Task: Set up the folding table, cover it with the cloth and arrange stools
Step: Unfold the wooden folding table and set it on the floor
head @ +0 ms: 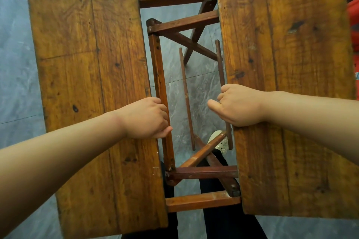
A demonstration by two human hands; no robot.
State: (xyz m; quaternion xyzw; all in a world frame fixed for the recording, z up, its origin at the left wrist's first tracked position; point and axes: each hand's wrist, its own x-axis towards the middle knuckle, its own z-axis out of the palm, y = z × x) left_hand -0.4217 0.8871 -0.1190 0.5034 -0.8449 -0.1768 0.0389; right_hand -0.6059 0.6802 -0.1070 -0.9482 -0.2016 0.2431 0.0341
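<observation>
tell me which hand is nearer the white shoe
Right. The right hand grips the right board, just above the shoe; the left hand grips the left board, across the gap.

It looked like an indoor room in a plain home or a small eating place, though which of the two could not be told. The floor (202,87) was laid with large glossy grey tiles veined like marble, with thin joints between them, and a worn, scratched wooden folding table (87,54) stood on it. Red plastic items (354,15) showed at the right edge, too cropped to name.
</observation>
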